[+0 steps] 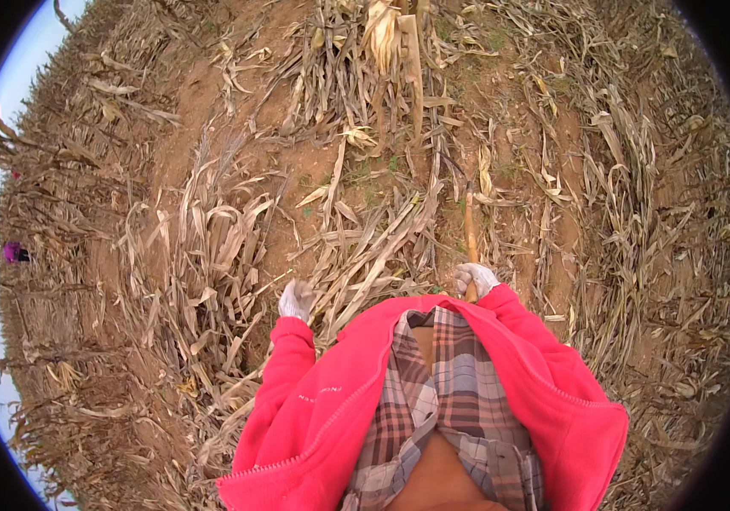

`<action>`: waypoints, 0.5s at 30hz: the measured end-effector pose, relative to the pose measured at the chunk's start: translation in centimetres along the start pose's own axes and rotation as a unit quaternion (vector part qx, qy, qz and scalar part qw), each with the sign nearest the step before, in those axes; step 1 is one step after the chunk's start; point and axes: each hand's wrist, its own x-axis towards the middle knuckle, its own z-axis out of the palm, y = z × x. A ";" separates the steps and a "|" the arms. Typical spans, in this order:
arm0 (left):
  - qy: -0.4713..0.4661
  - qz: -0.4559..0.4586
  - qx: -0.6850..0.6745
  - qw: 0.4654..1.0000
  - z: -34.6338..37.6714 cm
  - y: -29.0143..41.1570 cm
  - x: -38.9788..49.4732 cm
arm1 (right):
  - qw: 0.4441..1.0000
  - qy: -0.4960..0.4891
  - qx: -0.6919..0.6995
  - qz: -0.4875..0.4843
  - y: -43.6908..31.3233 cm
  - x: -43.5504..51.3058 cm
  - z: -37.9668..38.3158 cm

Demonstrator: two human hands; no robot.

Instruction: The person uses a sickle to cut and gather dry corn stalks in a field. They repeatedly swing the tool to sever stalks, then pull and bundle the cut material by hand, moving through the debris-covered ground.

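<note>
My right hand (477, 279), in a whitish glove, grips the wooden handle (470, 223) of a tool pointing away from me. A thin dark curved part, seemingly a sickle blade (452, 165), shows at its far end among dry leaves. My left hand (296, 299), also gloved, is slightly blurred beside my pink sleeve, with its fingers curled. Thin stalks pass close to it, and whether it grips one cannot be made out. Between and ahead of both hands lie dry corn stalks (365, 259) with long papery leaves, slanting across the soil.
A thicker heap of dry corn stalks (346, 70) with pale husks (383, 38) lies straight ahead. Flattened stalks (633, 172) run in a row on my right, more (211, 249) on my left. Brown soil (180, 121) shows between. Far left, a person in purple (12, 251) is near standing stalks.
</note>
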 end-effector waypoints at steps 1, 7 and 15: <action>0.025 0.006 0.040 0.999 1.2 0.9 0.2 | 0.999 0.033 -0.005 0.011 0.2 0.1 0.1; 0.043 -0.044 -0.014 0.998 4.7 1.8 1.0 | 0.997 0.050 0.036 -0.041 1.7 -0.2 0.4; 0.023 -0.030 0.055 0.998 4.3 5.5 3.4 | 0.999 0.026 0.038 -0.008 4.3 0.5 2.0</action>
